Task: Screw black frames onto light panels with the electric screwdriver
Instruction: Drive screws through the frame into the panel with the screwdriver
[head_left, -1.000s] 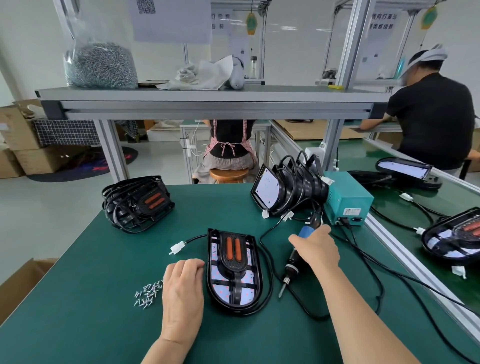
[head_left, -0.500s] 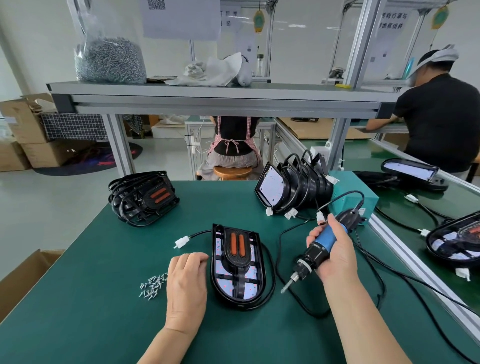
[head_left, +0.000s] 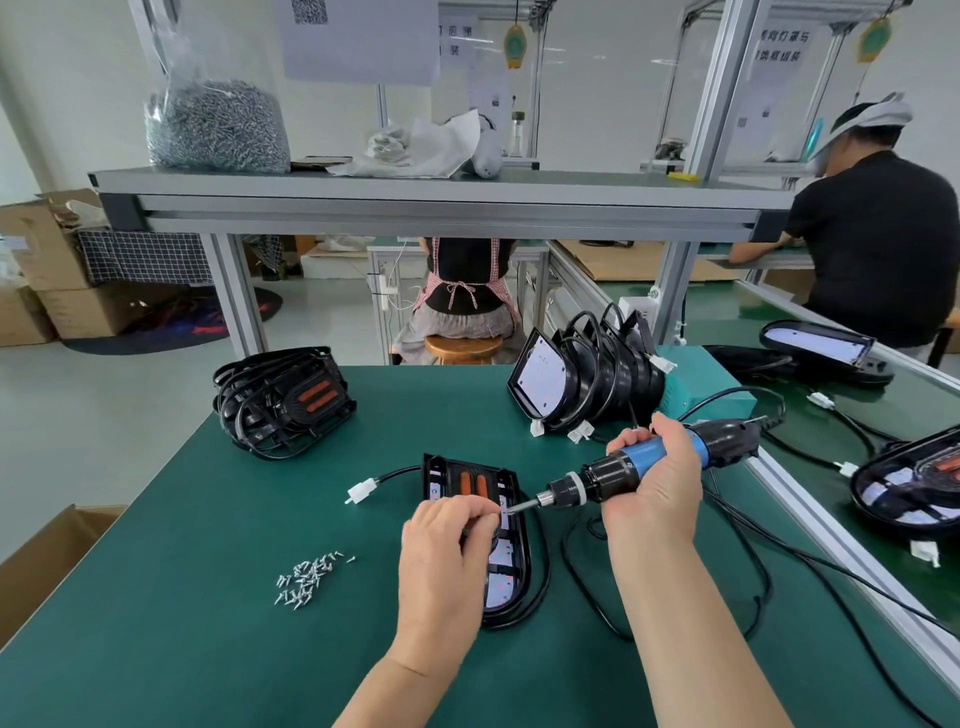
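Note:
A light panel with a black frame (head_left: 511, 571) and two orange strips lies flat on the green mat in front of me. My right hand (head_left: 654, 483) grips the blue and black electric screwdriver (head_left: 613, 473), held almost level with its bit pointing left. My left hand (head_left: 447, 540) hovers over the panel's middle, fingertips pinching a small screw at the bit's tip. A heap of loose silver screws (head_left: 309, 577) lies on the mat to the left of the panel.
A stack of black frames (head_left: 283, 400) sits at the back left. A row of panels (head_left: 582, 374) leans at the back right by a teal box (head_left: 727, 400). Cables trail right of the panel. More lamps lie on the right bench, where another person works.
My right hand raised the screwdriver and swung its bit left, level over the panel. My left hand left the mat beside the panel and now pinches a screw at the bit.

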